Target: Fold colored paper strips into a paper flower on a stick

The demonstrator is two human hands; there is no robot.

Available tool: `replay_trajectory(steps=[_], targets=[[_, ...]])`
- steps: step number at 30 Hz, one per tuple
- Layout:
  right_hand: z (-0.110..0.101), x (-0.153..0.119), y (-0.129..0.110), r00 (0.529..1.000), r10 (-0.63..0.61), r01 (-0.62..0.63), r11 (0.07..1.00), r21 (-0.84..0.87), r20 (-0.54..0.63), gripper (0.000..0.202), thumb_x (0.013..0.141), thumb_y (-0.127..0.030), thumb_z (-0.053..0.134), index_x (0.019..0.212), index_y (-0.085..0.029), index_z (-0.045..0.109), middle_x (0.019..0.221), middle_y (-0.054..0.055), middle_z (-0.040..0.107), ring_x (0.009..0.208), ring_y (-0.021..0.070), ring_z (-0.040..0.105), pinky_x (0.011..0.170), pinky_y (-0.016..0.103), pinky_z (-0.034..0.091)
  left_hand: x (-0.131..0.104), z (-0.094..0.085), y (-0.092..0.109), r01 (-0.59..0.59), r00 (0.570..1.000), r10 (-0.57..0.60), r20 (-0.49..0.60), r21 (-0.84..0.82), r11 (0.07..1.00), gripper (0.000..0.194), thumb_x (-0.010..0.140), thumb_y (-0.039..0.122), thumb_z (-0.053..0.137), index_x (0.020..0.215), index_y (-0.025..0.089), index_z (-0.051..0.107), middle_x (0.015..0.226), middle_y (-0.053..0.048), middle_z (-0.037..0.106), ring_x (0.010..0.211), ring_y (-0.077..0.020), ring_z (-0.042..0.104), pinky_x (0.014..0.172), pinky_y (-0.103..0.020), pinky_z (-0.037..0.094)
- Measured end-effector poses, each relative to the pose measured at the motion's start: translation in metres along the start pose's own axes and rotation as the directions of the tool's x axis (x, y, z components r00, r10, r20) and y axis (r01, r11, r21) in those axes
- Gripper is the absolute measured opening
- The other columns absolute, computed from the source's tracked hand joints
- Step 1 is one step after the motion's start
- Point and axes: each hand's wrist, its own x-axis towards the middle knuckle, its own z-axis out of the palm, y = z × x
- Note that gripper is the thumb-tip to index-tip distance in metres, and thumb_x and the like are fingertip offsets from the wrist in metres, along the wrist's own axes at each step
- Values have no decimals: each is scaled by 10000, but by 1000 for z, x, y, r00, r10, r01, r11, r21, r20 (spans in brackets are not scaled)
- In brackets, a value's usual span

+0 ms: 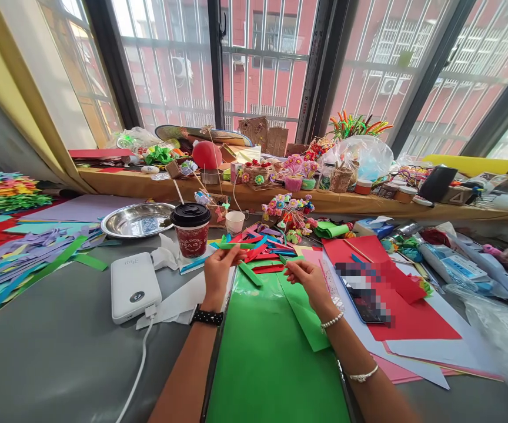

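Note:
My left hand (219,276) pinches a narrow green paper strip (225,245) between thumb and fingers. My right hand (309,283) is closed at the fingertips on a small green paper piece (283,258), a short way to the right of the left hand. Below both hands lies a green sheet (276,364) with a glossy surface, and a lighter green paper (309,320) rests on it by the right wrist. Folded red, blue and green paper strips (268,268) are heaped just beyond the fingers.
To the left stand a lidded paper cup (191,238), a white power bank (134,288) with a cable, and a metal dish (137,220). Red paper (421,320) and a phone (364,299) lie at right. Crafts crowd the windowsill (254,198).

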Motion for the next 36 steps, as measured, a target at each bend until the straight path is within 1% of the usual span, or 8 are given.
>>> replay_trajectory(steps=[4, 7, 14, 17, 20, 24, 29, 36], targets=[[-3, 2, 3, 998, -25, 25, 1000, -2, -56, 287, 626, -436, 594, 631, -149, 583, 571, 18, 604, 475, 101, 526, 483, 230, 423, 0, -9, 1, -278, 942, 310, -129, 217, 936, 300, 742, 346, 470, 952, 170, 593, 878, -65, 656, 757, -188, 623, 693, -314, 498], [0, 1, 4, 999, -26, 25, 999, -30, -20, 305, 626, -453, 587, 644, -149, 582, 576, 22, 607, 474, 105, 530, 472, 230, 418, 2, -9, -7, -448, 874, 480, 71, 499, 742, 334, 785, 188, 377, 1072, 233, 542, 1051, -47, 598, 1004, -191, 526, 877, -337, 405], [0, 1, 6, 999, -29, 30, 996, -79, 16, 291, 657, -435, 567, 674, -145, 581, 592, 26, 601, 485, 107, 525, 477, 229, 412, 6, -1, -23, -541, 839, 368, 400, 684, 489, 451, 776, 64, 265, 1168, 173, 459, 1208, -79, 479, 1144, -187, 391, 952, -369, 320], [-3, 3, 7, 998, -50, 45, 995, -88, -47, 285, 673, -427, 550, 684, -143, 569, 618, 37, 598, 526, 123, 537, 498, 239, 424, -3, 4, -20, -617, 787, 329, 523, 660, 428, 402, 820, 279, 321, 1198, 187, 419, 1248, -75, 437, 1178, -192, 340, 975, -376, 276], [-9, 6, 9, 972, -102, 82, 992, -101, -212, 285, 698, -423, 510, 791, -157, 553, 765, 63, 604, 683, 165, 564, 576, 269, 454, -11, 9, -23, -651, 742, 105, 662, 675, 346, 598, 734, 485, 424, 1248, 188, 346, 1317, -113, 330, 1225, -273, 235, 978, -493, 181], [-21, 15, 18, 908, -247, 136, 937, -321, -338, 322, 672, -339, 536, 943, -167, 512, 944, 95, 567, 877, 210, 531, 710, 319, 443, -14, 11, -30, -639, 736, -32, 677, 708, 300, 591, 717, 531, 414, 1218, 218, 388, 1325, -99, 319, 1246, -275, 174, 976, -528, 111], [-31, 19, 30, 956, -273, 124, 706, -698, -106, 264, 570, -190, 606, 828, -152, 571, 817, 98, 612, 807, 248, 552, 718, 350, 417, -10, 12, -31, -578, 797, -26, 603, 775, 255, 501, 752, 414, 442, 1209, 213, 404, 1310, -91, 346, 1233, -282, 209, 972, -531, 125], [-22, 13, 24, 980, -197, 110, 549, -829, 0, 209, 686, -120, 455, 863, -148, 562, 785, 57, 632, 710, 180, 586, 648, 280, 435, -6, 11, -35, -507, 862, 117, 493, 841, 192, 413, 791, 184, 372, 1197, 244, 414, 1288, -45, 388, 1217, -264, 259, 960, -545, 152]])
